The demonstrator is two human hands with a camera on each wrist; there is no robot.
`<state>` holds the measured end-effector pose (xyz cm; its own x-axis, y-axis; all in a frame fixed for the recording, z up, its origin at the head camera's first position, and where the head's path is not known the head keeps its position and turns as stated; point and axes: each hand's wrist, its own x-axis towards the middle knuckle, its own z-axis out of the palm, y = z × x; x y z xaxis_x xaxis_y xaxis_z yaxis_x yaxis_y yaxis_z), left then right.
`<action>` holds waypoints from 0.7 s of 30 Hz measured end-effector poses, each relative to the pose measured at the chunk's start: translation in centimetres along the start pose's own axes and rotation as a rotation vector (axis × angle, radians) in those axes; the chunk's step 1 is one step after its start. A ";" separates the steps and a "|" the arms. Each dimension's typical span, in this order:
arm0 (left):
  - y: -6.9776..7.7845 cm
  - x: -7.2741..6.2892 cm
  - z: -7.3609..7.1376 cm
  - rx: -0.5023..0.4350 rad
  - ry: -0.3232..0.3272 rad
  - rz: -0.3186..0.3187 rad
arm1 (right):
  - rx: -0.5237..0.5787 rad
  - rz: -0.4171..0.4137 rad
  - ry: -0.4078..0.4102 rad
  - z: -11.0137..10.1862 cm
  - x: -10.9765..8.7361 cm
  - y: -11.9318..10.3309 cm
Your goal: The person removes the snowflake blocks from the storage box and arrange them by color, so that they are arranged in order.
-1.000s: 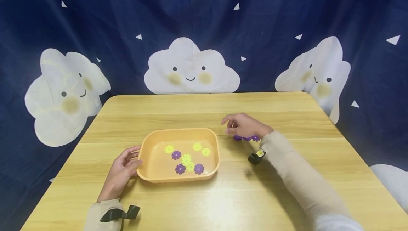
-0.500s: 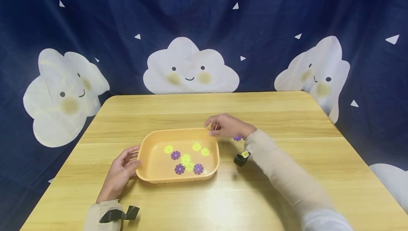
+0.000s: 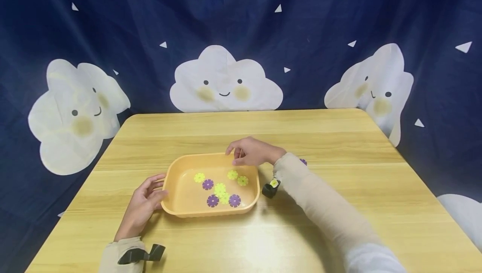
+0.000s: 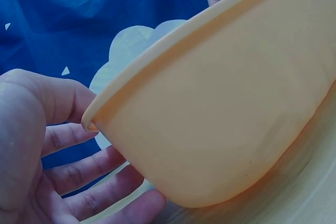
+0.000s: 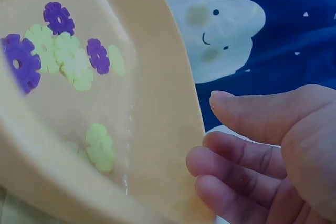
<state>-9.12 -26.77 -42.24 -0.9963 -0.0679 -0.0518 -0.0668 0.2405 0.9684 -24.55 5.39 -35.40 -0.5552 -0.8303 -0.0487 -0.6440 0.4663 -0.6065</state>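
Note:
A shallow yellow-orange plastic basin (image 3: 185,191) stands on the table. Inside lie several yellow flower-shaped plastic discs (image 3: 220,189) and 3 purple ones (image 3: 212,200), which also show in the right wrist view. My left hand (image 3: 140,204) holds the basin's left end, thumb at the rim and fingers along the outer wall (image 4: 210,119). My right hand (image 3: 253,151) is over the basin's back right corner, its fingers loosely bent. In the right wrist view, thumb and fingers (image 5: 247,114) stand apart beside the wall, with nothing between them.
Another purple disc (image 3: 303,162) on the wooden table (image 3: 339,139) peeks out behind the right sleeve (image 3: 320,202), which covers that area. Each wrist wears a black strap (image 3: 132,255). A dark blue curtain (image 3: 301,34) with white clouds hangs behind the table.
My right hand has moved left, from above the purple discs on the table to the basin's back right rim. My left hand and the basin have stayed put.

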 end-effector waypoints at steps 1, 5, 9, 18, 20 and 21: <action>0.0 0.0 0.0 0.000 0.000 -0.001 | -0.001 0.000 -0.006 0.1 0.2 -0.1; 0.0 0.1 0.0 -0.004 0.000 0.001 | -0.005 0.003 -0.029 0.4 0.9 -0.4; -0.1 0.1 0.1 -0.013 -0.005 0.003 | 0.001 0.018 -0.051 0.6 1.4 -0.6; 0.0 0.2 0.1 0.006 -0.005 0.010 | 0.022 0.021 -0.112 1.4 2.8 -1.1; -0.1 0.2 0.0 0.008 -0.004 0.009 | 0.038 0.023 -0.139 1.6 3.1 -1.2; -0.1 0.2 0.0 0.008 -0.005 0.009 | 0.050 0.025 -0.153 1.7 3.3 -1.1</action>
<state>-9.28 -26.76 -42.34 -0.9971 -0.0611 -0.0445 -0.0584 0.2487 0.9668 -24.73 1.59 -36.26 -0.4820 -0.8570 -0.1821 -0.6019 0.4749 -0.6420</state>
